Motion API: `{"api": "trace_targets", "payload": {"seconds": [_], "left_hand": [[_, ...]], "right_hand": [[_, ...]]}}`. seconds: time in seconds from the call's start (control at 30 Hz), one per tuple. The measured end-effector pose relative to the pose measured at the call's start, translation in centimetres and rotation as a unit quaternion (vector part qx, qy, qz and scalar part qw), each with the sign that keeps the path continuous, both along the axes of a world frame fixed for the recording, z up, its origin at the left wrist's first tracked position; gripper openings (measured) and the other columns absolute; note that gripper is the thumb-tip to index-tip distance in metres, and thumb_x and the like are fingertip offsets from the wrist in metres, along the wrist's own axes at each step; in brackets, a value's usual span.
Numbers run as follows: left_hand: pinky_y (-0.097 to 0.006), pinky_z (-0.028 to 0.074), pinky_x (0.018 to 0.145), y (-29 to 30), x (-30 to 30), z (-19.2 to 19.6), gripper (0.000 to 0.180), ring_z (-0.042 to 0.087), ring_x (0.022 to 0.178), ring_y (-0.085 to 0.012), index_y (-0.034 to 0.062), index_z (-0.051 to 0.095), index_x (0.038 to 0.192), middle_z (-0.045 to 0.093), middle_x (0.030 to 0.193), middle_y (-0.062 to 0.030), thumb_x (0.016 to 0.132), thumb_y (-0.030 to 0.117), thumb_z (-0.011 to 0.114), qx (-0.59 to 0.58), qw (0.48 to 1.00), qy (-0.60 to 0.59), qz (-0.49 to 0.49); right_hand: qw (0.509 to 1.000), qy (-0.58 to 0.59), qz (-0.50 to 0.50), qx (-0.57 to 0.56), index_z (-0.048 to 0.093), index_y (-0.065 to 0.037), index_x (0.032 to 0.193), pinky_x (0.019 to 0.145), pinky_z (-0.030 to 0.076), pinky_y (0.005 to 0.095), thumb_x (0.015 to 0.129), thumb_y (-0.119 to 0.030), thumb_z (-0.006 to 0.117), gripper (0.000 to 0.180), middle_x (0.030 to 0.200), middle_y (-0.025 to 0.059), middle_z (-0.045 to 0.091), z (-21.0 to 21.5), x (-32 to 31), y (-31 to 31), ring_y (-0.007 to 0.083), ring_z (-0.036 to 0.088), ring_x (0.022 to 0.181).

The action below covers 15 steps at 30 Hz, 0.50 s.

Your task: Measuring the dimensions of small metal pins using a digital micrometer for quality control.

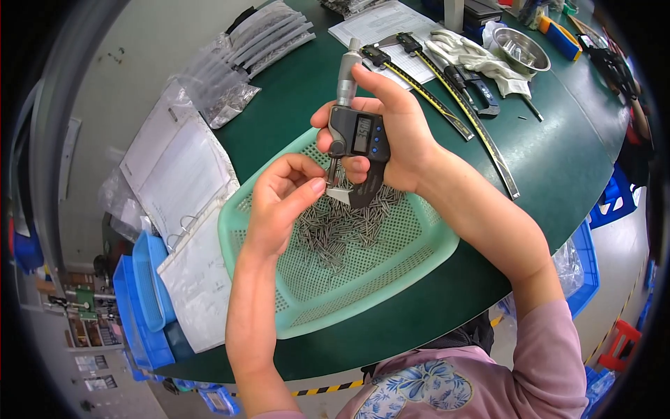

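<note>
My right hand (405, 133) is wrapped round a digital micrometer (340, 126), its thimble pointing up and its small screen facing me. The thumb lies along the thimble. My left hand (272, 209) pinches a small metal pin (328, 184) between thumb and forefinger, at the gap between the micrometer's jaws; the fingertips hide most of the pin. Beneath both hands stands a light green perforated plastic basket (363, 312). Many similar grey metal pins (329, 241) lie in a loose heap inside it.
Two digital calipers (457, 105), another micrometer (483, 98), white gloves (467, 59) and a steel bowl (536, 57) lie at the far right. An open ring binder (188, 230) is left of the basket, with bagged parts (230, 98) beyond. Blue bins (136, 307) flank the green table (551, 146).
</note>
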<state>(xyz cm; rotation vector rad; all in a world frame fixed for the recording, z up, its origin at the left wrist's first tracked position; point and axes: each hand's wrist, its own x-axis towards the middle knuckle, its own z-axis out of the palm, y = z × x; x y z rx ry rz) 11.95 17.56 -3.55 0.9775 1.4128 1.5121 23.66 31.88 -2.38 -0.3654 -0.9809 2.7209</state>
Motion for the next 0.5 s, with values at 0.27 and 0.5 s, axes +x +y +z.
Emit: {"api": "trace_targets", "payload": {"seconds": [0.27,0.5], "left_hand": [[-0.022,0.042,0.069,-0.3,-0.2,-0.2,0.012,0.051,0.076,-0.0079,0.0013,0.053,0.087,0.055,0.083,-0.0024,0.078,0.002,0.06,0.016,1.0,-0.002,0.003],[-0.022,0.042,0.07,0.9,0.8,-0.2,0.013,0.052,0.077,-0.0077,0.0015,0.053,0.087,0.055,0.084,-0.002,0.077,0.003,0.061,0.019,1.0,0.004,-0.008]], "right_hand": [[1.0,0.015,0.006,-0.019,0.055,0.0,0.092,0.038,0.036,0.0254,0.087,-0.052,0.028,0.059,0.069,0.0085,0.058,-0.4,-0.4,-0.2,0.0133,0.042,0.039],[1.0,0.006,0.009,0.0,0.055,0.0,0.09,0.038,0.035,0.0253,0.083,-0.055,0.035,0.059,0.067,0.0083,0.058,-0.1,0.8,1.0,0.0133,0.042,0.038]]}}
